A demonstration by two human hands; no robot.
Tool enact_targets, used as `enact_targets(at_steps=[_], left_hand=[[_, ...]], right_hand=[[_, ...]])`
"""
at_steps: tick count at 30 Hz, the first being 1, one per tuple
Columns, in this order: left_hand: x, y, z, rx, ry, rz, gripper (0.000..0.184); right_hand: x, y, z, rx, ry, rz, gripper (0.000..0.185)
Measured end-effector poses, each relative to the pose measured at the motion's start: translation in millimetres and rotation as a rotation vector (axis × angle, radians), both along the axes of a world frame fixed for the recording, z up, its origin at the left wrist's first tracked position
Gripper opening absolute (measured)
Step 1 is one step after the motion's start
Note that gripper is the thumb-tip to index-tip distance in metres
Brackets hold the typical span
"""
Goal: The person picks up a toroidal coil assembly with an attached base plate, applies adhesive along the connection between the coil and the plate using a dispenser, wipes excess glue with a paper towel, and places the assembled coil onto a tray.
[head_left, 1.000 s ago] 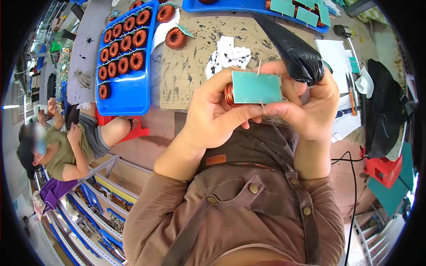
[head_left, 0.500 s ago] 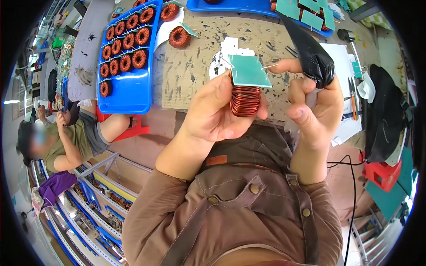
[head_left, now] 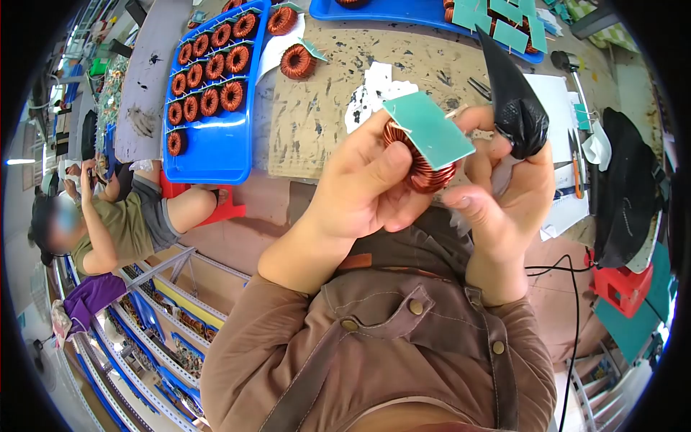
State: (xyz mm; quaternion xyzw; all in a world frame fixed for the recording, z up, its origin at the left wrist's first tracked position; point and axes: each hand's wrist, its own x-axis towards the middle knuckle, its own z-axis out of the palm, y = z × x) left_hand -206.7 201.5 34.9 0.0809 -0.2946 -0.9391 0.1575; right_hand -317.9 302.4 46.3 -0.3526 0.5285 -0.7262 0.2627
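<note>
My left hand (head_left: 367, 180) is closed around a copper-wound toroidal coil (head_left: 428, 173), its thumb across the windings. A flat green board (head_left: 432, 129) sits against the coil's upper side, tilted down to the right. Close to the board's right edge is my right hand (head_left: 515, 194), with index finger and thumb apart around that side; whether a fingertip touches cannot be made out. A pointed piece of black plastic (head_left: 520, 108) covers part of the right hand's fingers and sticks upward. Some clear film shows near its palm.
A blue tray (head_left: 209, 162) at left holds rows of coils. Another coil (head_left: 297, 62) and white paper (head_left: 374, 90) lie on the stained worktop (head_left: 302, 137). A second tray (head_left: 389, 13) stands behind. Scissors (head_left: 576, 162) lie right. A seated person (head_left: 122, 216) is at far left.
My left hand has turned the coil and board, moving them slightly right and tilting the board down to the right. My right thumb has come nearer the coil.
</note>
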Motion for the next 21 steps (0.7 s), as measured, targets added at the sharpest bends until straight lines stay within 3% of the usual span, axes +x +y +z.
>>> enact_targets(at_steps=[1, 5, 6, 10, 13, 21], left_hand=[[0.1, 2.0, 3.6, -0.098, -0.047, 0.067, 0.044], [-3.7, 12.1, 19.2, -0.289, -0.15, 0.22, 0.038], [-0.5, 8.3, 15.3, -0.277, -0.131, 0.173, 0.035], [-4.1, 13.0, 4.6, -0.505, -0.067, 0.309, 0.04], [-5.7, 11.1, -7.1, -0.896, 0.02, 0.44, 0.038], [-6.2, 12.7, -6.5, -0.922, -0.007, 0.481, 0.039]], right_hand=[[0.9, 1.0, 1.7, 0.022, 0.032, 0.009, 0.04], [8.3, -15.1, 1.1, -0.067, -0.305, -0.169, 0.035], [1.8, -14.6, 4.9, -0.08, -0.377, -0.08, 0.025], [-8.8, -18.5, -8.9, -0.136, -0.478, 0.087, 0.019], [-11.3, -21.4, -19.4, -0.177, -0.529, 0.181, 0.018], [-8.6, -24.5, -23.8, -0.202, -0.508, 0.179, 0.017]])
